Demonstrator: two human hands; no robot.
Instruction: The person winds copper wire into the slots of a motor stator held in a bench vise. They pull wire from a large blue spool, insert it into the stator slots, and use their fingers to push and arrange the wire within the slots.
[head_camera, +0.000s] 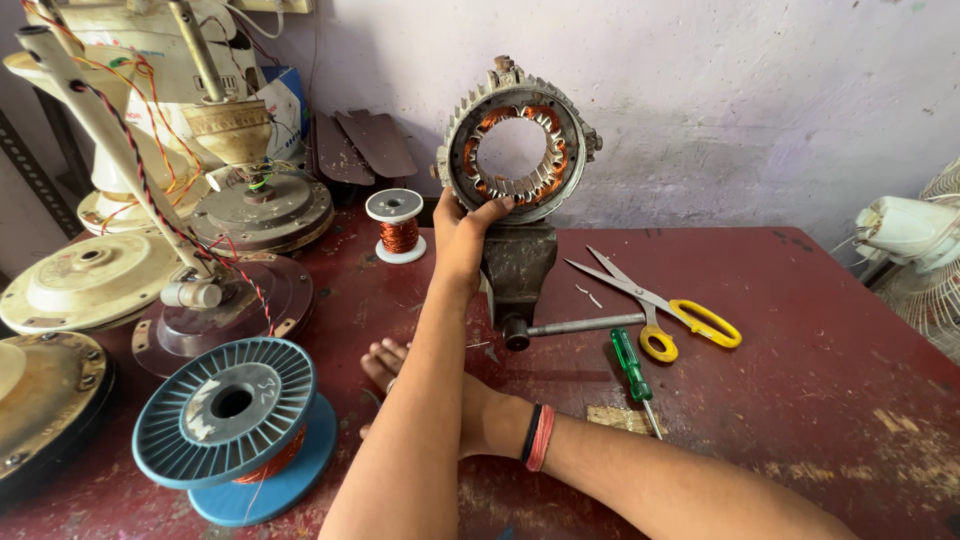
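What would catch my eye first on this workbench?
The ring-shaped stator with copper windings stands upright in a vise at the back of the red table, with the left hand gripping its lower edge. The right hand rests flat on the table. Yellow-handled scissors lie to the right.

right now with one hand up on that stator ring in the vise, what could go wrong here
The stator ring stands tall above the vise, gripped only at its lower edge; a push from the left hand might tip or loosen it. The fingers rest near the copper windings, which could get nicked. The right hand lies flat under the crossed forearm, close to the vise handle, with scissors and a screwdriver loose nearby.
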